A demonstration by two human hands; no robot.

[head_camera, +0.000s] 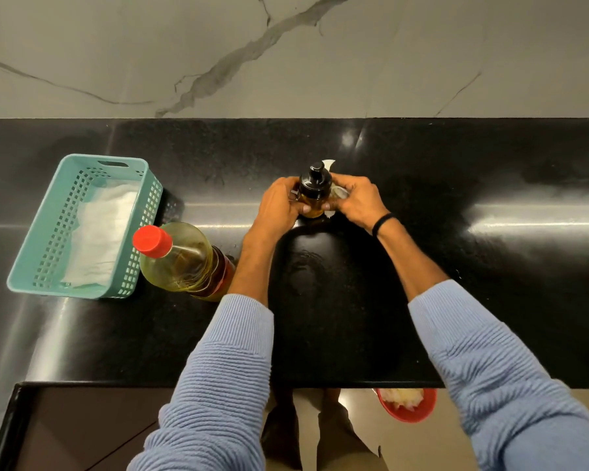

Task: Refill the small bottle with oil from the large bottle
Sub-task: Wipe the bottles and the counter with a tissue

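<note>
Amber glass by the look, small bottle (pixel 313 198), black pump top (pixel 315 180): upright on the counter (pixel 456 266), straight ahead of me. My left hand (pixel 279 205) wraps one side; my right hand (pixel 357 198) curls round the other, with white paper (pixel 327 163) bunched in that grip. Probably light, rigid, breakable, perhaps oil-slick. Best held low on the body while the top is twisted. Large bottle (pixel 187 260), red cap (pixel 152 241) on, stands near my left forearm.
</note>
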